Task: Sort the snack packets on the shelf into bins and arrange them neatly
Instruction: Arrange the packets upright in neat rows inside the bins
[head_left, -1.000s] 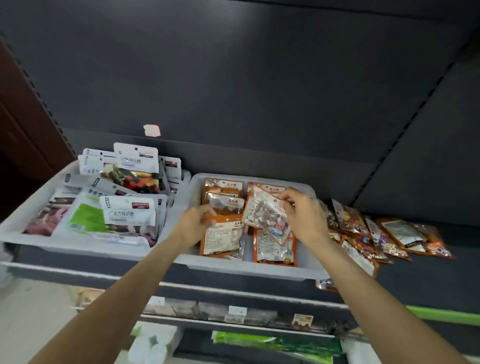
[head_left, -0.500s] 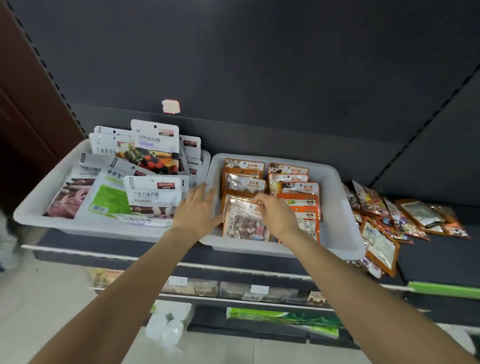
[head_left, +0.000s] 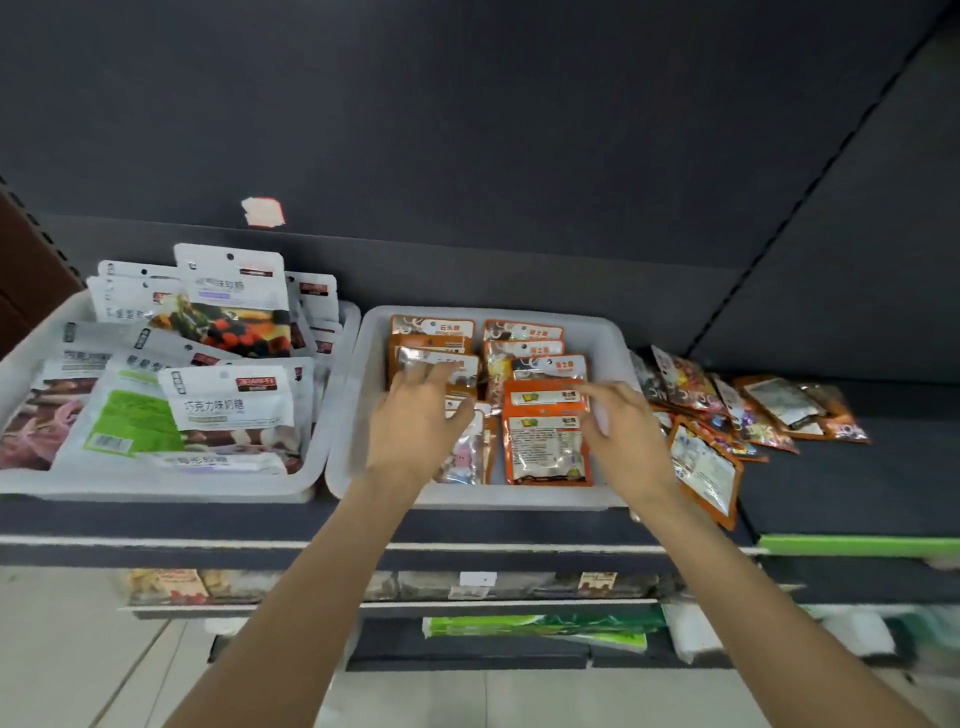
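Two hands are reaching into the right bin (head_left: 613, 338) on a dark shelf (head_left: 857, 483). The left hand (head_left: 415, 421), fingers spread and straight, is pressing on the left column of orange packets (head_left: 434, 332), covering most of the packet nearest the rim (head_left: 467, 457). The right hand (head_left: 623, 431), fingers loosely bent and holding nothing, is hovering over the bin's right side, beside the right column (head_left: 545, 441) and hiding part of the wall. Two white bins are sitting side by side; the left bin (head_left: 332, 395), cut off by the frame, is holding white packets (head_left: 228, 400) overlapping too much to count. Loose packets (head_left: 727, 415) are lying fanned on the shelf just right of the bins, their number unclear. Print is blurring throughout.
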